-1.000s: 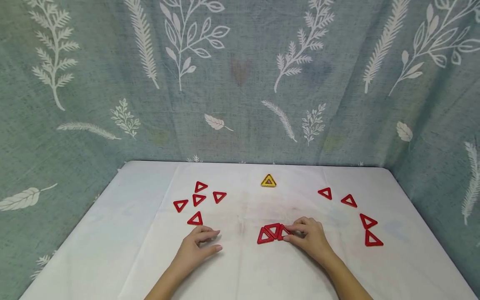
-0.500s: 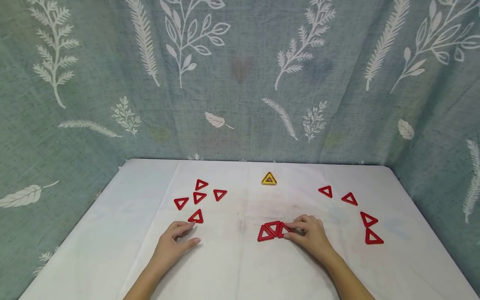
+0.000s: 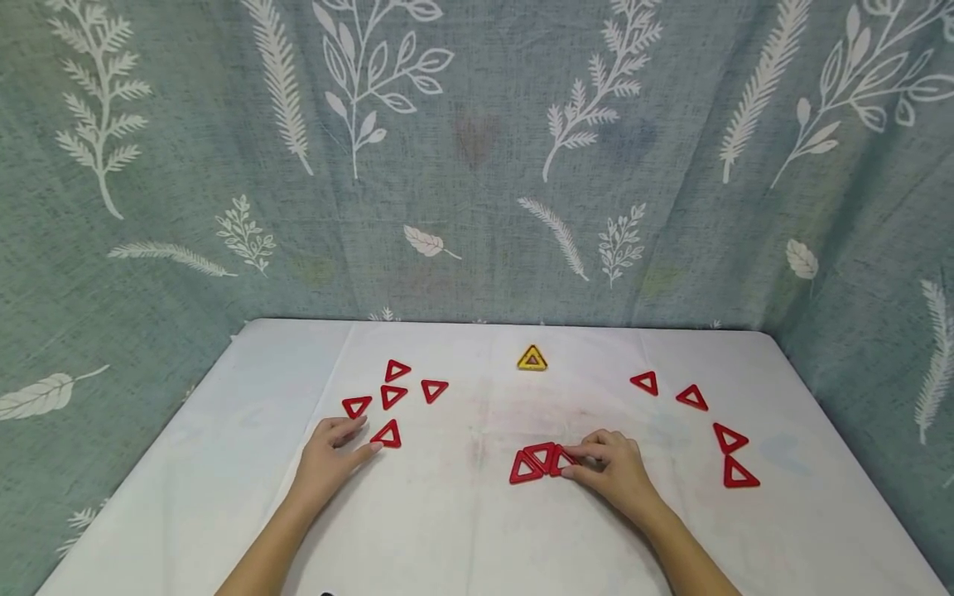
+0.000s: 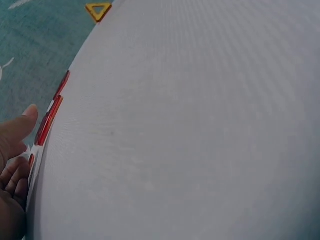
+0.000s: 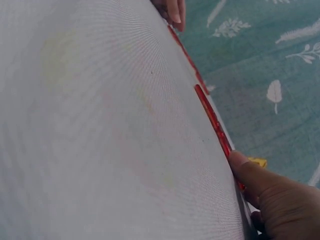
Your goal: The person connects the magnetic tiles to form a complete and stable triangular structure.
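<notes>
In the head view, my right hand [image 3: 614,472] pinches the right-hand red triangle [image 3: 557,470] of a joined row, thumb at its near side and fingers at its far side. Two more red triangle tiles, a middle one [image 3: 540,455] and a left one [image 3: 525,468], complete that row flat on the table. My left hand [image 3: 325,459] is spread beside a loose red triangle [image 3: 387,434], thumb tip right at its lower left corner. Its fingertips lie just below another red triangle [image 3: 357,406]. The right wrist view shows my right thumb [image 5: 245,167] against the row's edge.
Three red triangles, one of them an upper tile [image 3: 397,370], lie beyond my left hand. A yellow triangle [image 3: 532,358] stands at the back. Several red triangles, such as a lower one [image 3: 740,473], lie at right. A patterned curtain [image 3: 477,165] borders the white table [image 3: 447,530].
My left hand has moved left, from the near side of the loose red triangle to its left side. My right hand keeps its pinch on the row's right-hand triangle.
</notes>
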Motion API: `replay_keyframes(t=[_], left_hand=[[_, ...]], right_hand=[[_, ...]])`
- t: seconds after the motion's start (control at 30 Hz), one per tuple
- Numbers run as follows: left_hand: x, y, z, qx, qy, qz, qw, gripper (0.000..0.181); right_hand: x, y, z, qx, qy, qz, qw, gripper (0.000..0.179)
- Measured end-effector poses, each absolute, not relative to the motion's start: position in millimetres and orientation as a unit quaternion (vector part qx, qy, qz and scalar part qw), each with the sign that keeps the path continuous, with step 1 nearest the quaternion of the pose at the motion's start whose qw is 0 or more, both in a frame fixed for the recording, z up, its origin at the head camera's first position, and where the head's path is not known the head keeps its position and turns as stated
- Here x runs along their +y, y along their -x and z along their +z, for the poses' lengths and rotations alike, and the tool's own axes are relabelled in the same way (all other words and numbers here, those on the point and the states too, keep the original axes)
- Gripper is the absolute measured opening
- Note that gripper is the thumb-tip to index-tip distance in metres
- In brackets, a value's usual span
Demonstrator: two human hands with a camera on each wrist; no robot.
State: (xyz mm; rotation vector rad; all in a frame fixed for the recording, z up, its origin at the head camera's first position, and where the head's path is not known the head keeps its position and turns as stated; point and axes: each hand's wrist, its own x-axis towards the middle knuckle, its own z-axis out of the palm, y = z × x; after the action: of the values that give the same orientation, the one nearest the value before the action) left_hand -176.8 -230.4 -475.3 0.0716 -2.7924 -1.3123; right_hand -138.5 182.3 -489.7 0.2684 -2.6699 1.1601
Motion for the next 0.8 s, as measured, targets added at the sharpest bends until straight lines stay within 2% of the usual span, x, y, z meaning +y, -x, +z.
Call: replay_keyframes(t=[0.37, 0.67, 0.8], left_hand=[[-226, 182, -475, -0.913, -0.009, -0.406, 0.031, 0.045], [-221, 184, -480, -0.920, 0.024, -0.386, 0.060, 0.030], [-220, 183, -481, -0.923, 0.030, -0.378, 0.066, 0.029]], right_hand=[[182, 139, -491, -0.905, -0.115, 0.389, 0.133, 0.028], [182, 139, -494, -0.904, -0.121, 0.382, 0.151, 0.028], [182, 139, -496, -0.902, -0.126, 0.382, 0.159, 0.028]])
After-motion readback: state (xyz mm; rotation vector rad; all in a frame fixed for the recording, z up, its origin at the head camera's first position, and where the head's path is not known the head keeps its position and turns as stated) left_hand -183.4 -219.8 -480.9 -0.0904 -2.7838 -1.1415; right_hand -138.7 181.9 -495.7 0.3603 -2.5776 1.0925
